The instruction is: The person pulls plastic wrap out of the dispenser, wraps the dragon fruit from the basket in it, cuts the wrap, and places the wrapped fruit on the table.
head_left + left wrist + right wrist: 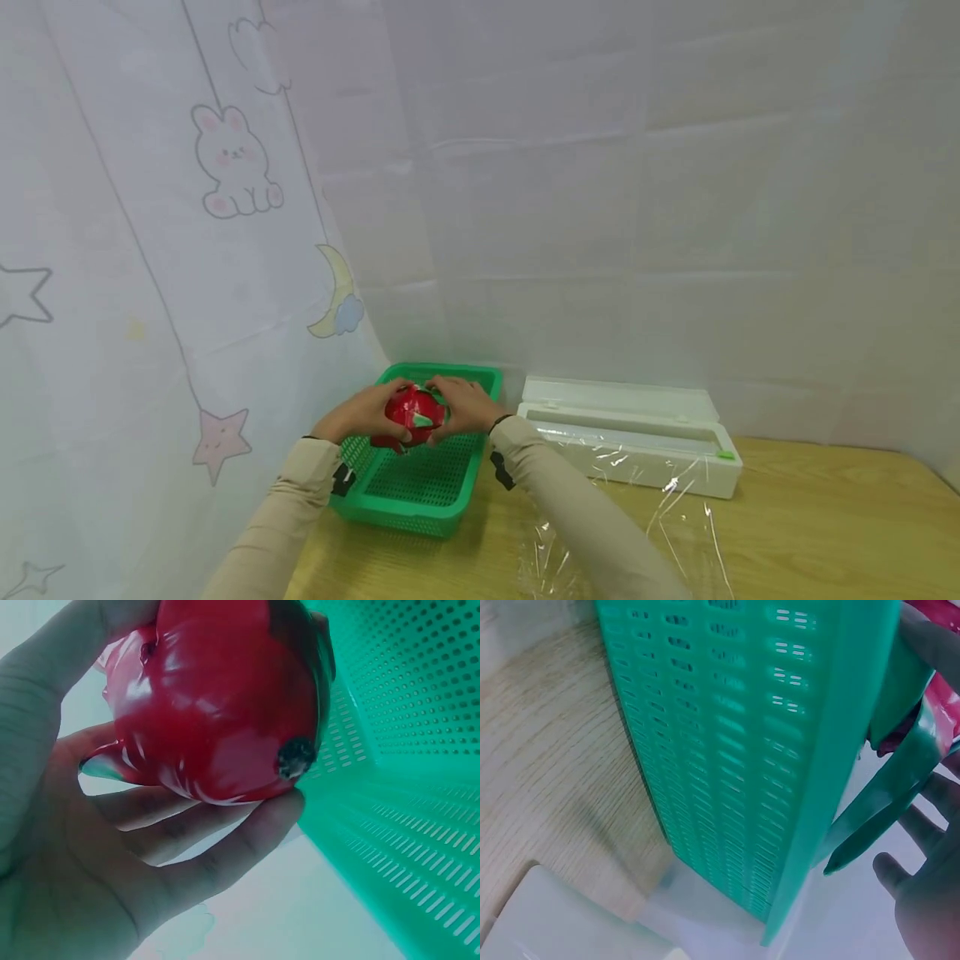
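Both hands hold a shiny red dragon fruit [414,410] with green-tipped scales above a green perforated plastic basket [397,510]. My left hand [362,415] grips its left side. In the left wrist view, the fingers of that hand [97,855] curve beneath the dragon fruit [217,697], and a dark, dried end shows on the skin. On the opposite side, my right hand [467,407] grips the fruit with thumb and fingers. The right wrist view shows long green scales [889,787] between that hand [937,877] and the basket rim [847,750].
Right of the basket stands a long white box [637,467] with its lid [622,400] raised. Clear plastic film [690,542] spreads from its front over the wooden table [825,508]. A printed curtain [247,333] hangs close on the left, and a pale one [562,208] behind.
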The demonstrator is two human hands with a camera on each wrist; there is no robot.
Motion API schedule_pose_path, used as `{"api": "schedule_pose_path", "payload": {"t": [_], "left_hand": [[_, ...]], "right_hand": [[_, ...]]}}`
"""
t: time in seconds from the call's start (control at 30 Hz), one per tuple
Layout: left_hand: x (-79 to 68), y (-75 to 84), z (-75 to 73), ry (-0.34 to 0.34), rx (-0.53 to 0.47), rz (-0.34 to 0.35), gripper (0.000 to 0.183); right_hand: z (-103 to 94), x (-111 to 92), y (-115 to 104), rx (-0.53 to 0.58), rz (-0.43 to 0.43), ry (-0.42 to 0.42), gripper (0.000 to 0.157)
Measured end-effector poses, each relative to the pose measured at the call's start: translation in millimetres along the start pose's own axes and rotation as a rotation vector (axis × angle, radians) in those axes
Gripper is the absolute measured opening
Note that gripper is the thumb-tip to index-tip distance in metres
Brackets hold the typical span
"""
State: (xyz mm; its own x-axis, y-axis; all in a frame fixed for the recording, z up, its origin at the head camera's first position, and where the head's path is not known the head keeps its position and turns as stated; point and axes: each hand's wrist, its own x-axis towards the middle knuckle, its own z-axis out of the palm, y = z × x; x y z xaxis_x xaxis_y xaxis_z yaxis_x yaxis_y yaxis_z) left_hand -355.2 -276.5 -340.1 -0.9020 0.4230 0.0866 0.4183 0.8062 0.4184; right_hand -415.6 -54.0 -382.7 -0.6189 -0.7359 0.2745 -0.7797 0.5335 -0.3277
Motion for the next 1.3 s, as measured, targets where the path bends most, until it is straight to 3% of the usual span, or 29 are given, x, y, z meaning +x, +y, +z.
{"api": "schedule_pose_path", "payload": {"t": [0.27, 0.5, 0.8, 1.17, 1.3], "left_hand": [[-1.6, 10.8, -5.5, 0.109, -0.068, -0.058, 0.107], [1.1, 18.9, -7.0, 0.178, -0.091, -0.098, 0.095], [2.1, 21.1, -3.9, 0.211, -0.105, -0.031, 0.069], [13.5, 28.7, 2.4, 0.285, -0.098, -0.031, 0.084], [18.3, 32.1, 6.8, 0.324, -0.101, 0.016, 0.078]], "right_hand": [[-9.9, 1, 0, 0.018, -0.013, 0.061, 0.091], [-18.7, 0, 4, 0.049, 0.011, 0.091, 0.093], [-26.6, -6, 6, 0.034, 0.011, 0.125, 0.094], [-41.5, -17, 13, -0.013, 0.030, 0.172, 0.095], [-47.8, -24, 15, -0.032, 0.055, 0.186, 0.096]]}}
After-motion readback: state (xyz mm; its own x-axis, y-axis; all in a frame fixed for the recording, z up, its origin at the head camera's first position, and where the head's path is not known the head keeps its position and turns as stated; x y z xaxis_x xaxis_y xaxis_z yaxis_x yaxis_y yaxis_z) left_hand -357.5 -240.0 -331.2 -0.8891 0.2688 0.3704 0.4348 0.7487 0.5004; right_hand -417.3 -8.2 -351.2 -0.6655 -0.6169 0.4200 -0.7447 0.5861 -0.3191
